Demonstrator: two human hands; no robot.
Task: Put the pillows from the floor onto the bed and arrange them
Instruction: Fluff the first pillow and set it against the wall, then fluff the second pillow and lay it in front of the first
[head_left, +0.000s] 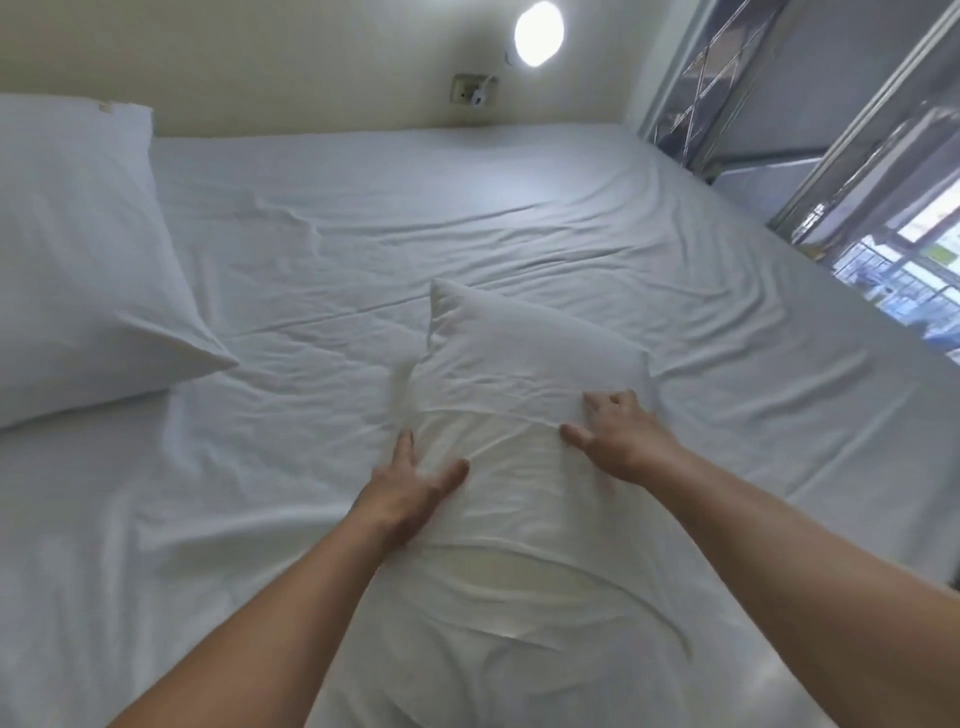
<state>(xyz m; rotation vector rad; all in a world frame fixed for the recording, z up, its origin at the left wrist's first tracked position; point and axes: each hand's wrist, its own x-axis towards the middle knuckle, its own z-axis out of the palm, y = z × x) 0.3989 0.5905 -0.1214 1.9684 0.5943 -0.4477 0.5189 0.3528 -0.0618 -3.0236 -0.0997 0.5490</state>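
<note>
Your left hand (410, 486) and right hand (618, 436) lie spread flat, gripping nothing, on the near pillow (519, 415) mid-bed (519, 208). It looks soft, light; take it by its side edges.

1 view only, from a camera worn on the person's head, wide-angle, looking forward and steeply down over both forearms. It sits close above the left hand (410, 486) and right hand (618, 436), which press on a white pillow (524, 374) near the frame's lower middle. Beyond the hands the view runs across the bed (467, 218) to the far wall. Straight lines bow near the edges. No 2nd view shares the scene
</note>
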